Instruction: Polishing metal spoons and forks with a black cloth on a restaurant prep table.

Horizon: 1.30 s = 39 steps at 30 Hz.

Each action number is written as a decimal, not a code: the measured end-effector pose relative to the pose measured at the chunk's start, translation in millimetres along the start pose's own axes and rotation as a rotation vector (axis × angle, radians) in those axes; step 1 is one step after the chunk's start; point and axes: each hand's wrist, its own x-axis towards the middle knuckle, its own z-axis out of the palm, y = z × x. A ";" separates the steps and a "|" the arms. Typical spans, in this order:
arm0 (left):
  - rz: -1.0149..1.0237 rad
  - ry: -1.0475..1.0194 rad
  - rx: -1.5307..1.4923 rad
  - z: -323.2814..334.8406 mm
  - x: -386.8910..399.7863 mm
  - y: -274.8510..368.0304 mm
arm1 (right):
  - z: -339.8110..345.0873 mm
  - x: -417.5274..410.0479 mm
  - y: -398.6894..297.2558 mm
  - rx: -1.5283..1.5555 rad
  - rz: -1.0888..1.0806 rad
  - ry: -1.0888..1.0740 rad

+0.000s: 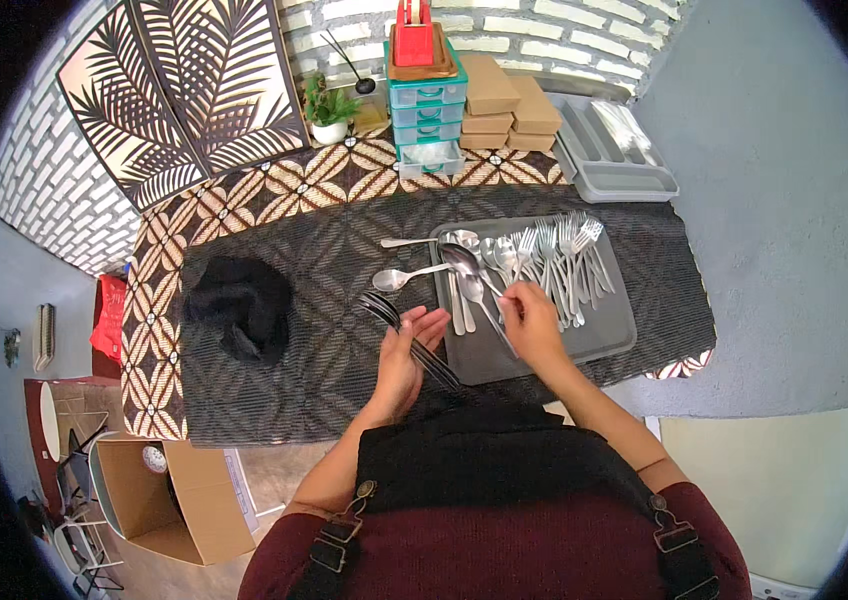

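My left hand [403, 364] holds a bundle of several metal spoons [435, 362] by thumb and palm, bowls pointing up and left. At the left part of a grey tray [544, 358], my right hand [535, 322] pinches the handle of a spoon [460, 259]. Another spoon [472, 288] slants below it, its handle passing close to my right hand; whether I touch it cannot be told. Several forks [574, 240] and spoons [505, 253] lie in the tray. One spoon [392, 280] rests across its left rim, bowl on the dark mat.
A crumpled black cloth [240, 307] lies on the mat's left. Behind stand a potted plant [329, 120], a small drawer unit [428, 112] with a red tape dispenser [414, 37], cardboard boxes [491, 86] and a grey cutlery organizer [623, 184]. An open carton [206, 495] is below left.
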 end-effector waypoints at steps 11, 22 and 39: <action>0.047 -0.095 -0.142 25.8 1.0 -0.1 | 21.8 -26.7 -52.4 0.227 -0.216 -0.257; 0.084 -0.038 -0.166 -5.4 3.8 10.2 | 13.2 -31.3 11.5 0.207 0.153 -0.178; 0.120 -0.101 0.004 2.0 0.1 11.3 | 9.9 5.4 28.1 -0.016 0.273 -0.210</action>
